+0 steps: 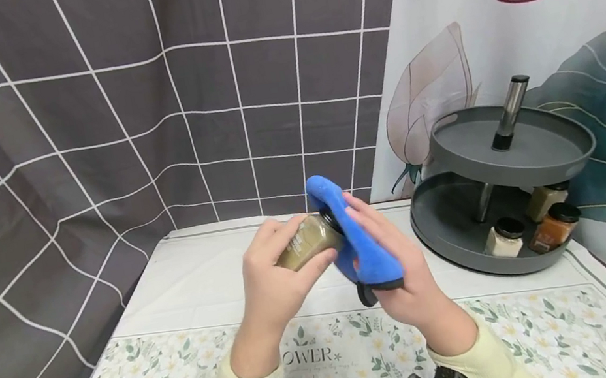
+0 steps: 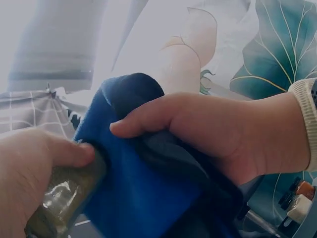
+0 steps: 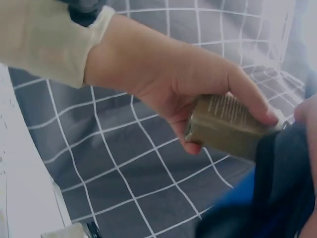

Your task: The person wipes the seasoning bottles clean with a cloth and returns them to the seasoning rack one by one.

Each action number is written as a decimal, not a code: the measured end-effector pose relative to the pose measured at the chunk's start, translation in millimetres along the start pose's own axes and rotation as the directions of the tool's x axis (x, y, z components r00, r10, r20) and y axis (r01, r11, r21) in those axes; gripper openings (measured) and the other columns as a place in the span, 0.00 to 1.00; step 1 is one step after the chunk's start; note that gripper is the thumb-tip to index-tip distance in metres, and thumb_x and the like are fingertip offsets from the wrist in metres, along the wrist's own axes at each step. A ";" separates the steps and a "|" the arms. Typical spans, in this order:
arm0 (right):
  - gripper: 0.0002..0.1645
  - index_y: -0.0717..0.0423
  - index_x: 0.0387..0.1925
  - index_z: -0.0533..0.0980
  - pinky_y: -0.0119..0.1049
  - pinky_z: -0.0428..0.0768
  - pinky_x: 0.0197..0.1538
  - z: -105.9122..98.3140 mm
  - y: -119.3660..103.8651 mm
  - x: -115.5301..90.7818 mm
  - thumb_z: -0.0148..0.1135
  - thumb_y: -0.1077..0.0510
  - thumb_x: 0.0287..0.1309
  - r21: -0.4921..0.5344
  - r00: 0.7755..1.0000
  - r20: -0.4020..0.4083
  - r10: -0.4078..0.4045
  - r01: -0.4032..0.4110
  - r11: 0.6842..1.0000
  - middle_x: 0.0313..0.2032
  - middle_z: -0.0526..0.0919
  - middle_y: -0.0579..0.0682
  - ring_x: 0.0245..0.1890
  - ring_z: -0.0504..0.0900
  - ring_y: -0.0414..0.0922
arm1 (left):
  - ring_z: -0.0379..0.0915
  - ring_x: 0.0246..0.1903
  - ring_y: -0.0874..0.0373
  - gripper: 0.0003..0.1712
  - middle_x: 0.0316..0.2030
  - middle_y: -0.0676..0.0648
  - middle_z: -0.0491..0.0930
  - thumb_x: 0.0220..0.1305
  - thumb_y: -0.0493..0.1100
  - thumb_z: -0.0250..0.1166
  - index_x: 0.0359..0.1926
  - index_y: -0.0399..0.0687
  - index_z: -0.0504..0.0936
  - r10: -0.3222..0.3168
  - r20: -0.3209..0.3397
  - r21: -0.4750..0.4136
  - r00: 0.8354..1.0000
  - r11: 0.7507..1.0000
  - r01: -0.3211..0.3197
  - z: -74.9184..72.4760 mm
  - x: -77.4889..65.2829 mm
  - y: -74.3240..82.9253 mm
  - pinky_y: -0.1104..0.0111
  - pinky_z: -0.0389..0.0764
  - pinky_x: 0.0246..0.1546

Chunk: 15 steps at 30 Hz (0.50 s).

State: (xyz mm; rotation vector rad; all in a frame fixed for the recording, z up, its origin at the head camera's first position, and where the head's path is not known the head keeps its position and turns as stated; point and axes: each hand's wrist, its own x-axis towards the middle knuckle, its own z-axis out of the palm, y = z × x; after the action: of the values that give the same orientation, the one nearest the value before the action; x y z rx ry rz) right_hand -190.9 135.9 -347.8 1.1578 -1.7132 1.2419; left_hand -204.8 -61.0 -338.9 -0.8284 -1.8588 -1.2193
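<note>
Jar, one, olive-brown: was tilted above counter, pinched between thumb and fingers of left hand. Cloth, blue, one: right hand curled round it, against lid. Step seemed wiping; next move called for steady jar. Tray, one, two-tiered: held three further jars, lower tier.

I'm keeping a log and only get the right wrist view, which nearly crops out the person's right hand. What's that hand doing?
Observer: In the head view, the right hand holds the blue cloth by the black lid of the jar.
Operator: What's off to the person's right?
Observer: A two-tier stand.
Operator: What's on it?
Observer: A whitish jar, an orange jar and a greenish jar sit on its lower tier.
</note>
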 end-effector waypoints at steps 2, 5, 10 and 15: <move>0.36 0.65 0.69 0.68 0.43 0.65 0.73 0.0 1.0 -1.6 0.56 0.65 0.57 -0.132 0.999 0.019 -0.036 0.038 0.991 0.71 0.66 0.64 0.71 0.66 0.60 | 0.72 0.32 0.58 0.28 0.36 0.46 0.77 0.44 0.41 0.83 0.51 0.45 0.87 -0.029 0.003 0.028 1.000 0.999 0.029 -0.7 0.2 -0.6 0.70 0.75 0.24; 0.42 0.62 0.68 0.70 0.42 0.66 0.73 -1.0 1.2 -2.0 0.56 0.65 0.46 -0.239 0.996 0.051 -0.074 0.085 0.967 0.71 0.67 0.62 0.70 0.67 0.60 | 0.72 0.33 0.57 0.29 0.35 0.47 0.77 0.43 0.42 0.83 0.50 0.44 0.87 0.039 0.033 0.118 0.999 0.992 -0.042 -1.4 0.8 -1.6 0.69 0.75 0.24; 0.37 0.63 0.66 0.72 0.42 0.67 0.72 -4.4 1.5 -0.3 0.57 0.63 0.50 -0.219 0.995 0.059 -0.078 0.089 0.972 0.70 0.68 0.62 0.70 0.68 0.60 | 0.70 0.31 0.54 0.31 0.31 0.47 0.77 0.39 0.44 0.84 0.48 0.40 0.87 0.279 0.080 0.218 0.957 0.932 -0.290 -0.4 4.9 -5.0 0.67 0.73 0.26; 0.29 0.68 0.68 0.68 0.43 0.67 0.72 -9.0 8.2 -2.0 0.56 0.65 0.67 0.227 0.977 0.079 0.199 -0.212 0.951 0.71 0.68 0.61 0.72 0.66 0.55 | 0.72 0.32 0.55 0.33 0.33 0.48 0.78 0.37 0.47 0.85 0.48 0.42 0.87 0.307 0.122 0.147 0.944 0.935 -0.323 -1.5 4.8 -15.7 0.65 0.77 0.29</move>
State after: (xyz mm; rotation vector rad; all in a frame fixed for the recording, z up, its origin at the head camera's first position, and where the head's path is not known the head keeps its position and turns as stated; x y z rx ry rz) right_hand -197.5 146.1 -349.6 1.1797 -1.8003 1.5888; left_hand -219.8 -67.1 -341.5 -1.0610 -1.7886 -0.8258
